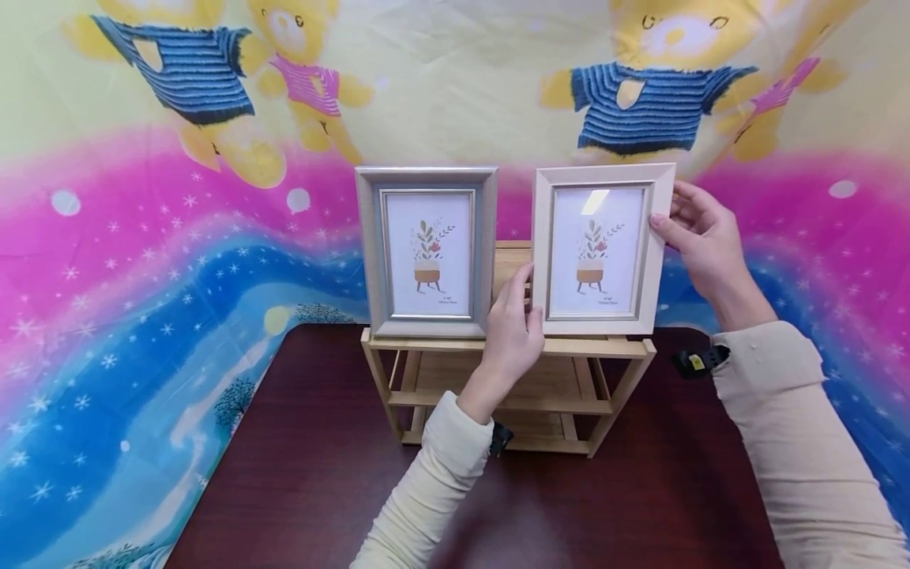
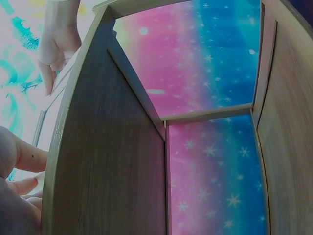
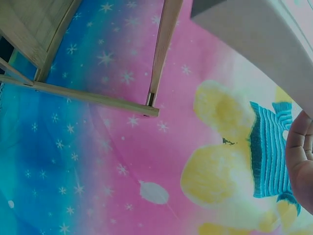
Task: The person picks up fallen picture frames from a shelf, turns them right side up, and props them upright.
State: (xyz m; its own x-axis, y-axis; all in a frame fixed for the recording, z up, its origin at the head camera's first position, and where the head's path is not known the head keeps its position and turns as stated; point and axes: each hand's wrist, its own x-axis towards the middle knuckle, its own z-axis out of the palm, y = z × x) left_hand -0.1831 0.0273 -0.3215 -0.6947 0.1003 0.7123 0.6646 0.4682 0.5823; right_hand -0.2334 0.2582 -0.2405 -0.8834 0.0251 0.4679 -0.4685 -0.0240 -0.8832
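A cream picture frame with a potted-plant print stands at the right on the top of a wooden shelf rack. At its upper right edge my right hand grips it, thumb on the front and fingers behind. My left hand holds its lower left edge; part of those fingers is hidden. Just left of it, apart, a silver-grey picture frame with the same print stands upright. In the right wrist view, a corner of the cream frame shows above the curled right hand.
The rack stands on a dark reddish-brown table. Behind it hangs a colourful backdrop cloth printed with bears and snowflakes. Lower shelves of the rack appear in the left wrist view. A black strap hangs at the right cuff.
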